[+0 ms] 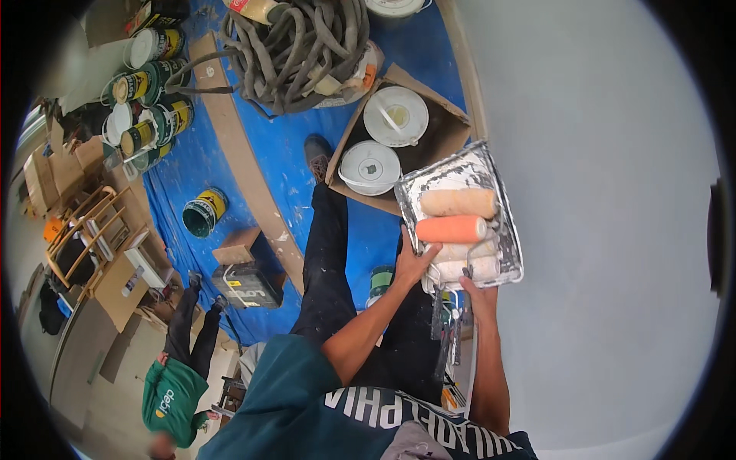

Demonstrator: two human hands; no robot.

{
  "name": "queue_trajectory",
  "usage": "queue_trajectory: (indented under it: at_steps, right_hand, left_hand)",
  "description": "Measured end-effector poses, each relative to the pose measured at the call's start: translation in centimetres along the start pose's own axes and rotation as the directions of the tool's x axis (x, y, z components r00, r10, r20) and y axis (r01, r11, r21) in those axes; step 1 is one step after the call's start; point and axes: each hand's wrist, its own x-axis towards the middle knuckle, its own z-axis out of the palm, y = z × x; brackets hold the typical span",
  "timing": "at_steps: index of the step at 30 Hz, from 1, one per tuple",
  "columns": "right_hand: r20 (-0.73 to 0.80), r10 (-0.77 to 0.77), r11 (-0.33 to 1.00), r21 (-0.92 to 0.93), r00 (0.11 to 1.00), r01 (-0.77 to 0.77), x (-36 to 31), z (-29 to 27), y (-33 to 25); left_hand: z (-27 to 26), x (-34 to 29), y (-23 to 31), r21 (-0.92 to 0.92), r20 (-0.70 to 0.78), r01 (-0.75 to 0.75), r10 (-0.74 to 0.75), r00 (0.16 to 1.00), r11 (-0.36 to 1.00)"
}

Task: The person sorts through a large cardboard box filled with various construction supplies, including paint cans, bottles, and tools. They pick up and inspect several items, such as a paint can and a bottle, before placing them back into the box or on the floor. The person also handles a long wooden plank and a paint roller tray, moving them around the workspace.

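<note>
A paint tray (509, 222), its black rim and white inside smeared with dried paint, is held up in front of me, tilted. Inside it lie several paint rollers: a bright orange roller sleeve (451, 229), a pale peach one (458, 203) beyond it, and whitish ones (468, 268) nearer me. My left hand (415, 264) is closed on the tray's left edge, its thumb by the orange sleeve. At the near edge my right hand (481, 297) grips the tray, the fingers partly hidden beneath. Dark roller handles (438, 313) hang over that edge between my hands.
Just beyond the tray, a cardboard box (349, 157) holds two lidded white buckets (370, 166). A coiled grey hose (299, 54) lies farther off. Paint cans (203, 213) and a black case (247, 287) sit left on blue sheeting. A grey wall (598, 230) rises right; another person (175, 391) stands lower left.
</note>
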Motion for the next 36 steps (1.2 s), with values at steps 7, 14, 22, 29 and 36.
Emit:
queue_trajectory:
  at_steps: [7, 14, 22, 29, 36]
  right_hand:
    - [-0.057, -0.108, 0.967, -0.238, 0.993, 0.092, 2.9, 1.9, -2.6]
    - [-0.082, 0.011, 0.955, -0.293, 0.997, -0.035, 3.1, 2.5, -7.1]
    - [-0.151, -0.064, 0.899, -0.437, 0.986, -0.009, 3.1, 4.5, -7.0]
    - [-0.162, -0.158, 0.894, -0.443, 0.974, 0.072, 1.3, 7.6, -7.4]
    - [-0.125, -0.223, 0.773, -0.626, 0.967, 0.097, 0.5, 8.6, -8.3]
  left_hand:
    - [0.2, 1.6, 0.4, 0.095, 0.068, -0.117, 0.111, 0.991, 0.989]
    - [0.7, 1.6, 2.9, 0.138, 0.175, 0.079, -0.103, 0.979, 0.987]
    - [1.3, 3.7, -0.5, 0.062, 0.174, 0.033, -0.043, 0.984, 0.998]
    - [-1.5, 3.0, 0.6, -0.034, 0.216, 0.018, -0.011, 0.976, 0.999]
    - [-1.2, 2.3, -1.6, -0.187, 0.201, 0.077, -0.038, 0.979, 0.979]
